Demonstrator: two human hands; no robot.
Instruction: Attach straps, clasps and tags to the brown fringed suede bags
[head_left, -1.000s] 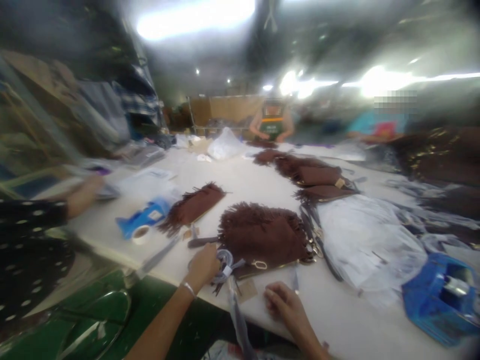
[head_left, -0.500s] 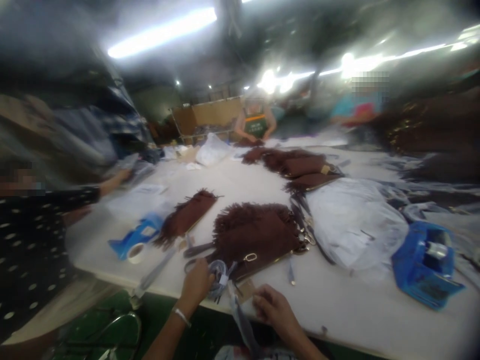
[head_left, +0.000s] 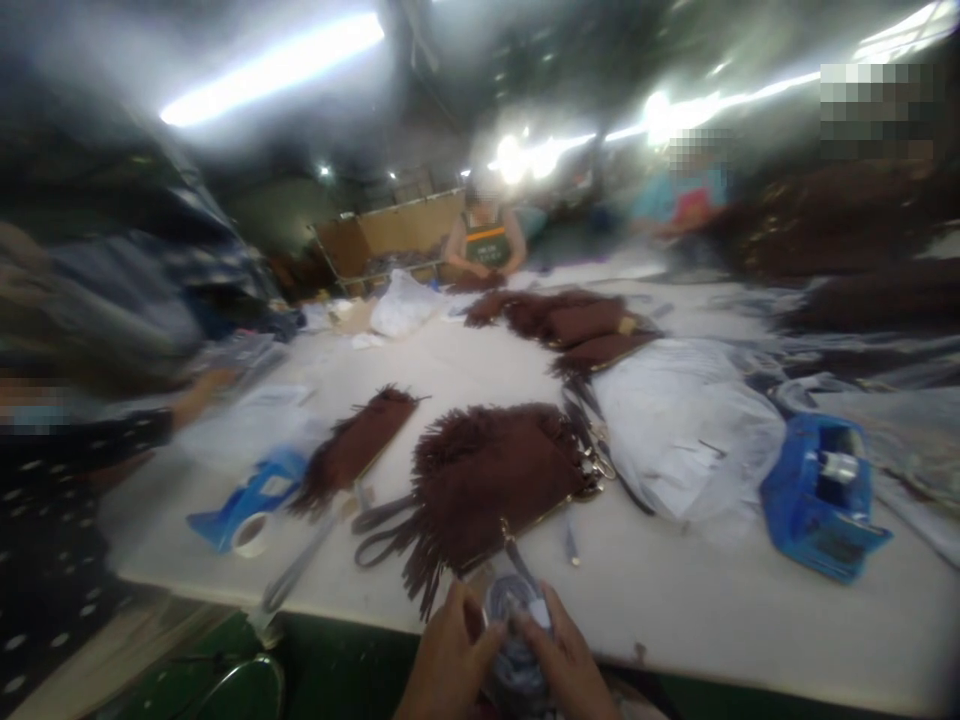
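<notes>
Both hands are closed around a coiled strap [head_left: 510, 605] in clear plastic at the table's near edge. My left hand [head_left: 454, 650] grips its left side; my right hand [head_left: 566, 655] holds the right side, the thumbs close together on top. Just beyond lies a dark brown fringed bag [head_left: 502, 485], fringe to the far and left sides, with a gold-coloured zip edge towards me. A short dark strap with a metal clasp runs from the bag's near edge down to the coil; whether it joins the coil I cannot tell. A wrist loop [head_left: 382, 540] sticks out at the left.
A blue tape dispenser [head_left: 821, 495] stands at the right, another blue dispenser [head_left: 255, 500] at the left. A white plastic bag [head_left: 690, 430] lies right of the brown bag. More brown bags [head_left: 577, 325] are piled farther back. A person in a dotted sleeve [head_left: 90, 450] sits left; others work behind.
My left hand has brought the wrapped coil rightwards and nearer, and my right hand has closed on it too. The view has shifted slightly right.
</notes>
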